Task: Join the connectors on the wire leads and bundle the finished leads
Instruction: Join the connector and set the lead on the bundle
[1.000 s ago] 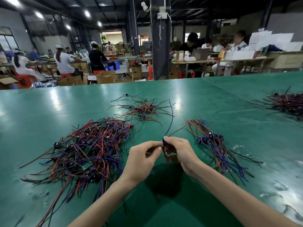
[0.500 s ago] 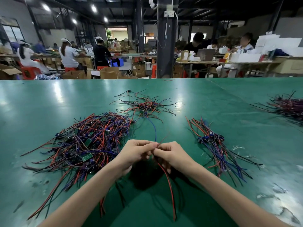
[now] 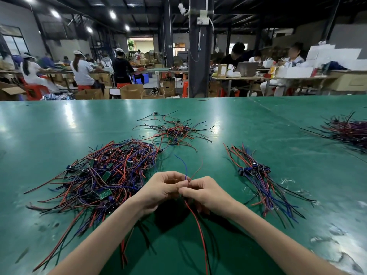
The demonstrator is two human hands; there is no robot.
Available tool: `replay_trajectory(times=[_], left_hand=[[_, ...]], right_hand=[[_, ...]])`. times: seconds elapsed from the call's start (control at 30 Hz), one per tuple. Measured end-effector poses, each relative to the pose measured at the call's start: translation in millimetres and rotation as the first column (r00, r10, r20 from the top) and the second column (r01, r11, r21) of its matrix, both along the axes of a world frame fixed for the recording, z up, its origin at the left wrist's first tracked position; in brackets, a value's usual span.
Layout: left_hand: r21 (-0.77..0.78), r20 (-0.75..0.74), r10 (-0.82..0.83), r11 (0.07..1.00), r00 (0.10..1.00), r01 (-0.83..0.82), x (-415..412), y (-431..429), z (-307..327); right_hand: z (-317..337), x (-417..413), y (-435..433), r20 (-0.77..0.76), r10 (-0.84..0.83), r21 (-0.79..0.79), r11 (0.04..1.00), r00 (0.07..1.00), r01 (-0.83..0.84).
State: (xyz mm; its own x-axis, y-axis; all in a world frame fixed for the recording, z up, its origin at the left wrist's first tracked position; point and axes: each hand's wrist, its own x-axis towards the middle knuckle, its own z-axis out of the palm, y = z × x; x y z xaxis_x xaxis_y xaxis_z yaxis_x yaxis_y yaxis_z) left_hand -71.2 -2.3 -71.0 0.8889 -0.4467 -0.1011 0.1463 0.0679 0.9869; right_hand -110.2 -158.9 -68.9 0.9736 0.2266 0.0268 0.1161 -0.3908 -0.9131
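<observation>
Your left hand (image 3: 164,190) and right hand (image 3: 206,193) both pinch the wire leads (image 3: 198,225) fingertip to fingertip. The leads run lengthwise toward you, and the finished bundle (image 3: 256,171) lies nearer your right.

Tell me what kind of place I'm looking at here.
Probably a factory assembly floor for small electronics wiring: heaps of red and blue wire leads on a long green worktable, other workers at benches behind, and cardboard cartons around them.
</observation>
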Motion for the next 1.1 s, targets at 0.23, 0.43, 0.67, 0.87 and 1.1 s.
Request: replay_trajectory(times=[0.23,0.43,0.67,0.87,1.1], left_hand=[[0.070,0.074,0.019,0.997,0.997,-0.025,7,-6,-1],[-0.078,-0.067,0.131,0.988,0.989,-0.136,22,-26,5],[-0.164,-0.063,0.179,0.968,0.982,-0.187,19,-36,1],[-0.212,-0.082,0.117,0.968,0.990,-0.132,9,-31,-2],[-0.220,-0.105,0.154,0.960,0.983,-0.174,7,-29,2]], right_hand=[[-6,8,-1,-0.045,-0.050,0.034,0.998,0.998,0.052],[-3,17,-9,-0.208,-0.151,0.314,0.926,0.966,0.212],[2,17,-15,-0.235,-0.136,0.348,0.913,0.962,0.214],[-5,19,-15,-0.195,-0.187,0.238,0.943,0.963,0.231],[-4,18,-16,-0.178,-0.171,0.243,0.947,0.969,0.212]])
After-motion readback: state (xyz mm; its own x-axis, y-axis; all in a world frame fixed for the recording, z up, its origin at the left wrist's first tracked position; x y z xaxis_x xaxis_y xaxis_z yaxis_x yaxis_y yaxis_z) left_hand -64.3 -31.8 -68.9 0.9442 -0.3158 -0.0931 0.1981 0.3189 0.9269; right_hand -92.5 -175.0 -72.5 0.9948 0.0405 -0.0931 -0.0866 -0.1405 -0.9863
